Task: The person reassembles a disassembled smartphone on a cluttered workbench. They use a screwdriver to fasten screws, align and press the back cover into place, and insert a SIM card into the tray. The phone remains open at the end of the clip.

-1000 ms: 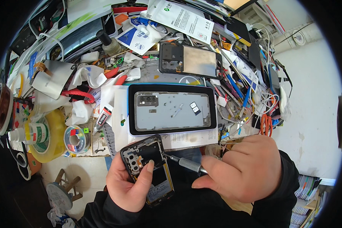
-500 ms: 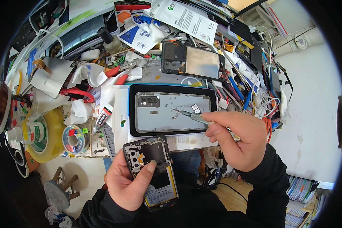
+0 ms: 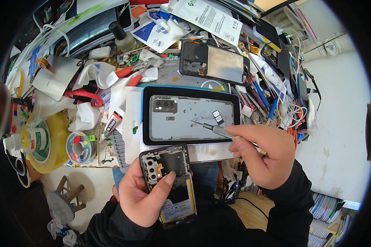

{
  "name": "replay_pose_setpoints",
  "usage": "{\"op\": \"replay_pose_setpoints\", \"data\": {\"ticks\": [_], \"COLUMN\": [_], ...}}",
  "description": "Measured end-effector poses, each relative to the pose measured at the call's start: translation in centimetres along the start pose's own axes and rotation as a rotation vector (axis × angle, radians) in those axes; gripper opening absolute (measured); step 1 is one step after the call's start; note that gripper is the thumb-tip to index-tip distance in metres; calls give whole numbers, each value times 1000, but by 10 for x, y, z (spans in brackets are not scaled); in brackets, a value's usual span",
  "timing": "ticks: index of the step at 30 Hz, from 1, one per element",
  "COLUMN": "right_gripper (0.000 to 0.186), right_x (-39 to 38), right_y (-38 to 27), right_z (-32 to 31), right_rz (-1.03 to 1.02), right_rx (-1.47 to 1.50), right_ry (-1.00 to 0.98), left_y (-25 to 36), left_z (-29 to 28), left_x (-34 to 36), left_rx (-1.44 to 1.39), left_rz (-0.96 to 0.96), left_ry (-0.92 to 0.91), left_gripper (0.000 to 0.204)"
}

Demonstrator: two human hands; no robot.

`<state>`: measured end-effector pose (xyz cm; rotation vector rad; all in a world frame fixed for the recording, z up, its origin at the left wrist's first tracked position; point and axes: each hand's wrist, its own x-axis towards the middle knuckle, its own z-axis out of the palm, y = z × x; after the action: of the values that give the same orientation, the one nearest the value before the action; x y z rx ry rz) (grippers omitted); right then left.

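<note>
My left hand [image 3: 146,193] grips an opened smartphone [image 3: 173,168], its inner plate, camera rings and dark battery facing up, thumb lying across the middle. Between the thumb and fingers of my right hand [image 3: 268,154] is a thin screwdriver [image 3: 218,130] with a knurled metal handle. Its tip points left over a grey phone back cover [image 3: 173,125], which lies inside a black-rimmed tray [image 3: 147,123]. Several tiny dark bits, probably screws, are scattered on the cover. A small SIM tray [image 3: 217,117] with white cards rests near the cover's right end.
Behind the tray lies another phone frame [image 3: 224,62]. A glue tube [image 3: 112,124], solder spool [image 3: 79,148], tape roll [image 3: 51,144] and white-capped bottle [image 3: 33,138] crowd the left. Tools and cables [image 3: 292,113] heap up at right. A stool [image 3: 64,201] stands on the floor below.
The bench scene has shifted slightly right and up in view. Both hands keep their holds, and the screwdriver stays over the cover with its tip in nearly the same place.
</note>
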<state>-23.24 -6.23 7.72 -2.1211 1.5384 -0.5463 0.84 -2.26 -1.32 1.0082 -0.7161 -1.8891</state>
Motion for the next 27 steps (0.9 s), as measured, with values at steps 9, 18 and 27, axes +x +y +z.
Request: {"op": "replay_pose_setpoints", "data": {"ticks": [9, 18, 27], "right_gripper": [33, 33, 31], "right_x": [-20, -20, -22], "right_y": [-20, -19, -22], "right_z": [6, 17, 21], "right_rz": [-145, -199, -189], "right_rx": [225, 317, 315], "right_ry": [-9, -27, 2], "left_y": [5, 9, 10], "left_z": [2, 4, 6], "left_x": [-3, -8, -9], "left_rx": [-174, -178, -164], "left_rz": [-2, 9, 20], "left_ry": [-44, -63, -72], "left_gripper": [37, 40, 38]}}
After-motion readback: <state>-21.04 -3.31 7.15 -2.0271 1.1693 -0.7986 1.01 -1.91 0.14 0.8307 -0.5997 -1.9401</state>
